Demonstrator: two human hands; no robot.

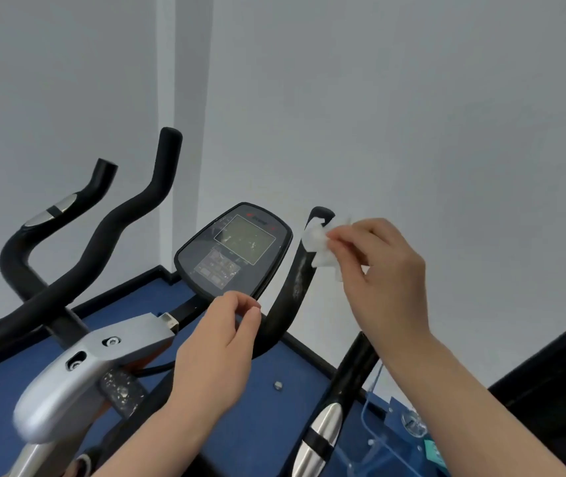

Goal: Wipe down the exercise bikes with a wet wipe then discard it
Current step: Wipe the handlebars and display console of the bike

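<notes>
An exercise bike fills the lower view, with black curved handlebars and a dark console (pixel 235 251) with a screen. My right hand (pixel 378 270) pinches a crumpled white wet wipe (pixel 321 244) against the upper end of the right inner handlebar (pixel 295 287), whose surface looks scuffed and flaky. Lower down, my left hand (pixel 219 349) hovers just below the console and beside the bar's bend, fingers loosely curled with thumb and forefinger nearly touching, holding nothing I can see.
A silver stem bracket (pixel 78 370) sits at lower left under the left handlebars (pixel 130 215). Another black bar with a chrome pulse grip (pixel 323 432) stands at lower right. Blue floor mat (pixel 257 407) below, white walls behind, a clear plastic holder (pixel 388 438) at the right.
</notes>
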